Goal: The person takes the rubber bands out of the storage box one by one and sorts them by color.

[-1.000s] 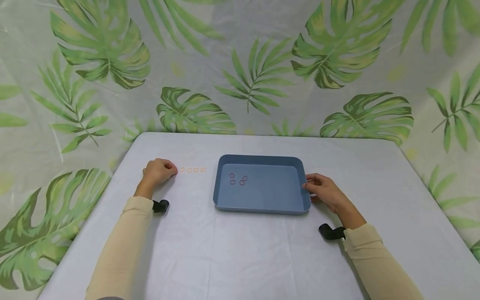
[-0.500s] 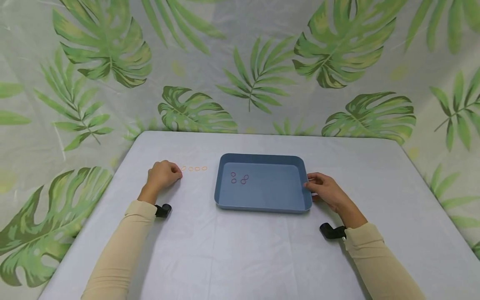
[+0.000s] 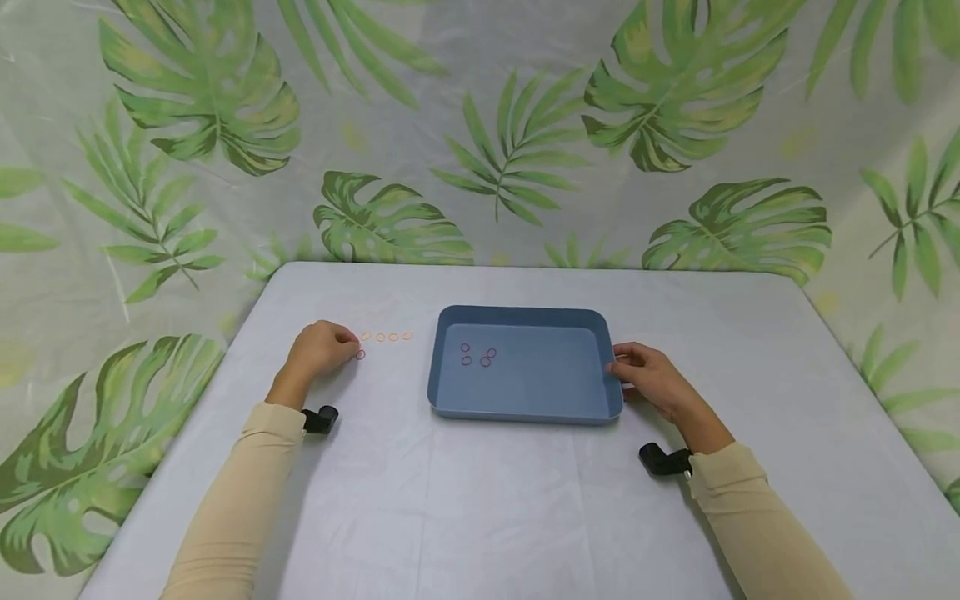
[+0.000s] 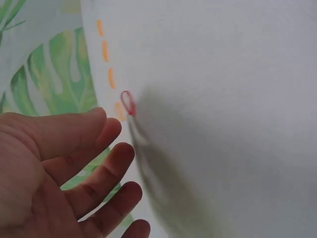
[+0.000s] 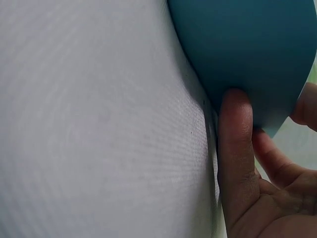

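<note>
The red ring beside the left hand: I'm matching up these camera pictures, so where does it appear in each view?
Head: the red ring is left of centre, beside the left hand.
Left wrist: slightly up and left of centre, just beyond the fingers.
Right wrist: not in it.
Landmark shared by head and left wrist: the row of four orange rings, with the red ring near one end.

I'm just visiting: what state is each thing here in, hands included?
Tray: upright, flat on the cloth, partly filled.
Dark red rings: four, lying on the tray's floor.
Orange rings: four, in a row on the cloth.
Red ring: outside the tray, by the left hand's fingertips.
Left hand: fingers loosely bent.
Right hand: gripping the tray's side.
White cloth: spread, faintly creased.
</note>
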Available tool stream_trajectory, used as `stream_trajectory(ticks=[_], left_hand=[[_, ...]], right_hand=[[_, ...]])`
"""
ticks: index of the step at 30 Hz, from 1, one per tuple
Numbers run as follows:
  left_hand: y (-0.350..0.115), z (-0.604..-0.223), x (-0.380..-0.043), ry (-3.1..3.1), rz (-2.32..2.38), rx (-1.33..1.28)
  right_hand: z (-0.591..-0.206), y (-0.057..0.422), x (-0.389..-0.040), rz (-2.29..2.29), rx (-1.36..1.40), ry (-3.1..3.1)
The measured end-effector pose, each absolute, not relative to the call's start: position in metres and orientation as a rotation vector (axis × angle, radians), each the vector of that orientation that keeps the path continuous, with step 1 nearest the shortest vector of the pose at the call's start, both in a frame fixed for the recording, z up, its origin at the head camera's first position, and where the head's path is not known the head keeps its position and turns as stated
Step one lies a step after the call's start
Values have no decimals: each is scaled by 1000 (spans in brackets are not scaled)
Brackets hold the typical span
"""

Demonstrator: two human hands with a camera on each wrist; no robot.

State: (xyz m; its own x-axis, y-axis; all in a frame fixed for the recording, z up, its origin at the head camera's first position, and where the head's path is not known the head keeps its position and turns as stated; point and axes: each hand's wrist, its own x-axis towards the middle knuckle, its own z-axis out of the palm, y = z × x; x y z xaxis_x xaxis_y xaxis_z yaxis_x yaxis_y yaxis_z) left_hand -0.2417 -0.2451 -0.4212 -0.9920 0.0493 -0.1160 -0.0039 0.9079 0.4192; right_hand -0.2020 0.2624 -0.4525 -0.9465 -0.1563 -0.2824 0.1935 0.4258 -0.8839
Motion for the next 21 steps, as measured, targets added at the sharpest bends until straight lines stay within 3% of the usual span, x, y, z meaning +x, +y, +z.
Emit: stream_trajectory(ticks=[14,21], left_hand=[[-194,-366,-237,2970,981,469],[-144,-367,-239,2902,1063,631]], right_hand=[[-451,260,-203,-1505,32,2375],[-452,261,-202,-1505,26,2373]])
